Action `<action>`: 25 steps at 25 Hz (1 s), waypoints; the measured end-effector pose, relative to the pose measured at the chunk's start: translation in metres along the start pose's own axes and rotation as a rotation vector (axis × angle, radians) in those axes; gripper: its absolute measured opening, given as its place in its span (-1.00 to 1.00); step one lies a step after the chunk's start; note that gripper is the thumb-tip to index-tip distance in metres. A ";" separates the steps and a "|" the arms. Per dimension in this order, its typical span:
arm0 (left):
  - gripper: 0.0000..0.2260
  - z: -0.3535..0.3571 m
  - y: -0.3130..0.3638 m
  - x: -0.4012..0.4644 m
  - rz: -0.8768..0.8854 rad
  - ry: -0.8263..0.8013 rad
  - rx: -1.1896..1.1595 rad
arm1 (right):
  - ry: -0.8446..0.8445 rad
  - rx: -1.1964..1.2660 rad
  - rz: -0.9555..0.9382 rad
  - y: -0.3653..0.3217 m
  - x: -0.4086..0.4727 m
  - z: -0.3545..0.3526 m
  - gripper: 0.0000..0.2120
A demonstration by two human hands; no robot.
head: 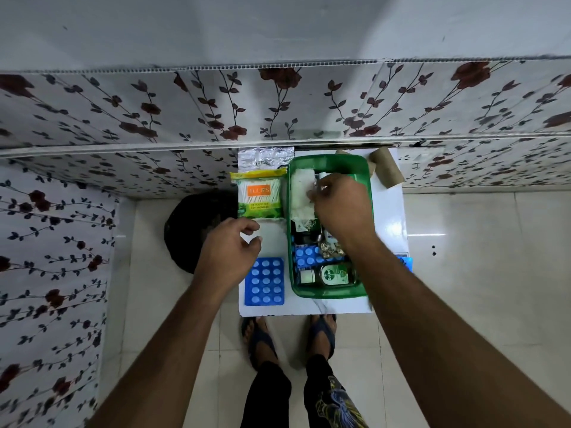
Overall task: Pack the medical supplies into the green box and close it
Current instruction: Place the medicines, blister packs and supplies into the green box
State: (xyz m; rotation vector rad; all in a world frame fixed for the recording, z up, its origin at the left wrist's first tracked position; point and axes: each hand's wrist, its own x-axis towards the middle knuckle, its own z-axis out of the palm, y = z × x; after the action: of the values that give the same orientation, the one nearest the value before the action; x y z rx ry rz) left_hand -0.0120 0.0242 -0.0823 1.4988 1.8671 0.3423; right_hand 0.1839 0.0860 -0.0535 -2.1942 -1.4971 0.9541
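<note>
Box (367, 193), green, sat open on the table; inside, a "Dettol" bottle (335, 275). Right hand (340, 202) pinched something small over it. Left of it, "TULIPS" cotton-swab pack (260, 194); left hand (231, 251) hovered loosely spread.

My right hand (338, 205) is reaching into the green box (364, 186), fingers pinched over white gauze (298, 193); my left hand (230, 251) is hovering, fingers loosely curled, beside the blue tablet strip (264, 281).
</note>
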 end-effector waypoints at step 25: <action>-0.68 -0.043 0.006 -0.050 0.023 0.011 -0.109 | 0.086 0.207 0.449 0.169 -0.072 -0.087 -0.84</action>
State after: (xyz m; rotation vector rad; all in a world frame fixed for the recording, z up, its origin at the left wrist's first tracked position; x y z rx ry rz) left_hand -0.0321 -0.0110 -0.0303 1.4488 1.8110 0.4570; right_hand 0.3443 -0.0380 -0.0662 -2.4230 -0.8363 1.0721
